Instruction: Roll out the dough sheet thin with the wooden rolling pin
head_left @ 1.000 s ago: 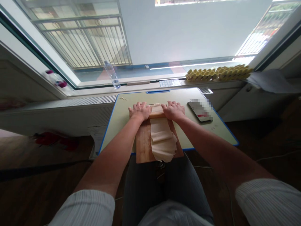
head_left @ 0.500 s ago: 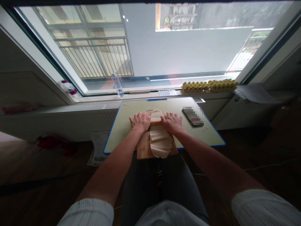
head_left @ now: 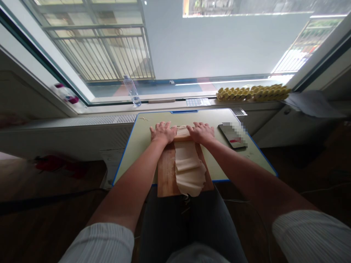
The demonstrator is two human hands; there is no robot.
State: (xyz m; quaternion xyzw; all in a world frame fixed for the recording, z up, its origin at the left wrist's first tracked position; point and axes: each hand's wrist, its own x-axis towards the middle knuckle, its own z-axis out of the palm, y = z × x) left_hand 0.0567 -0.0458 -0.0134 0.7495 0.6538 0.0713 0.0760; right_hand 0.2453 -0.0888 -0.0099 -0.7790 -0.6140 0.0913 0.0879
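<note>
A long sheet of pale dough [head_left: 188, 157] lies creased on a wooden board [head_left: 166, 177], its near end reaching the board's front edge. Across the far part of the dough rests a wooden rolling pin [head_left: 182, 138]. My left hand [head_left: 163, 133] presses on the pin's left end, palm down, with the fingers pointing forward. On the right end lies my right hand [head_left: 202, 132] in the same way, its thumb toward the middle. The hands cover both ends of the pin, and a little dough shows beyond it.
The board overhangs the near edge of a small blue-rimmed table [head_left: 128, 146]. A phone [head_left: 233, 136] lies at the right, with thin scraps [head_left: 144, 118] at the far left. On the sill stand a clear bottle [head_left: 132, 92], another bottle [head_left: 67, 95] and yellow egg trays [head_left: 253, 93].
Both hands and the rolling pin have moved farther away along the dough, so more of the sheet shows on the near side. The view has also shifted a little downward.
</note>
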